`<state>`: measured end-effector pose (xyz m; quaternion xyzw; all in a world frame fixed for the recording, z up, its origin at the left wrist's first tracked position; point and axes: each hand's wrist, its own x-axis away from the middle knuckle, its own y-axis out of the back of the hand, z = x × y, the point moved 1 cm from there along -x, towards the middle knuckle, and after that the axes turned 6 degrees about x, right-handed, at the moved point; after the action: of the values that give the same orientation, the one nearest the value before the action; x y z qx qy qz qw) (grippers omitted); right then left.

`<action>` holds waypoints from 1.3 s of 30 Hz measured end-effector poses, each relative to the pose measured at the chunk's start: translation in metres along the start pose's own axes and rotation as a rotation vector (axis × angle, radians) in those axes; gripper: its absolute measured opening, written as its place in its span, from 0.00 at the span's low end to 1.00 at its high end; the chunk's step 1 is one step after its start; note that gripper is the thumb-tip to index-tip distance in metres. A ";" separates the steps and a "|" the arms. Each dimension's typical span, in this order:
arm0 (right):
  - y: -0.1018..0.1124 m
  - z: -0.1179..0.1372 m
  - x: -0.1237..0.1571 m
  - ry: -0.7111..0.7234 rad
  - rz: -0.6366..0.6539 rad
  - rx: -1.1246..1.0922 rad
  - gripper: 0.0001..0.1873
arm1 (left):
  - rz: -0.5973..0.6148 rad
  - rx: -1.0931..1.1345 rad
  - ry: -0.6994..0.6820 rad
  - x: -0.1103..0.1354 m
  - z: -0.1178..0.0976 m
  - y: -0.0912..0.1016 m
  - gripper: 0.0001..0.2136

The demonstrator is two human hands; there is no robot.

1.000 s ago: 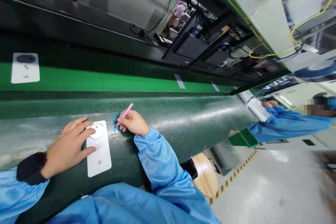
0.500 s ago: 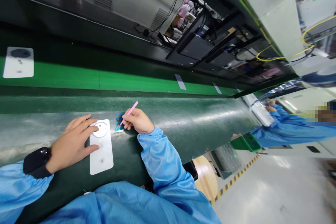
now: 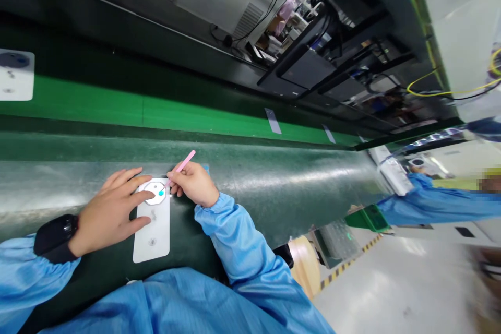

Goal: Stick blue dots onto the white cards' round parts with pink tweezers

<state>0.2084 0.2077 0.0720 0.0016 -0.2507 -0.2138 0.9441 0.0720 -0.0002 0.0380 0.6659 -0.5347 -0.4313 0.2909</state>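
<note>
A white flat panel [image 3: 152, 235] with a round raised disc at its far end lies on the dark green bench in front of me. My left hand [image 3: 109, 214] rests flat beside and on it, fingers spread, index finger touching the disc's rim. My right hand [image 3: 193, 183] pinches pink tweezers [image 3: 182, 164], whose tip is over the disc, where a small blue-green dot [image 3: 160, 193] sits. A blue sheet [image 3: 206, 168] peeks out behind my right hand.
A bright green conveyor belt [image 3: 195, 117] runs behind the bench, carrying another white panel [image 3: 15, 75] at far left and small labels. Cabling and machines stand beyond. A co-worker's blue sleeve [image 3: 430, 201] reaches over the line at right.
My right hand has moved left from the blue sheet to the panel's disc, and a blue-green dot now shows on the disc. The left hand stayed put.
</note>
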 end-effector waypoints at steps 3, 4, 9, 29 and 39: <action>0.001 0.000 0.000 -0.012 -0.002 0.008 0.12 | -0.013 -0.005 -0.022 0.000 -0.002 0.001 0.18; 0.000 0.000 0.000 -0.013 -0.001 0.007 0.12 | -0.018 -0.007 -0.030 0.001 -0.003 0.002 0.18; 0.000 0.001 0.000 -0.026 0.012 0.022 0.11 | -0.033 -0.028 -0.057 0.001 -0.004 0.002 0.18; -0.002 0.003 0.000 -0.036 0.000 0.047 0.13 | -0.045 0.003 -0.043 0.000 -0.004 0.004 0.18; -0.003 0.005 0.002 -0.036 -0.004 0.087 0.13 | -0.044 0.018 -0.020 0.001 -0.002 0.001 0.18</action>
<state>0.2063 0.2051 0.0765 0.0395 -0.2769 -0.2046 0.9380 0.0729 -0.0014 0.0398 0.6759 -0.5266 -0.4394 0.2698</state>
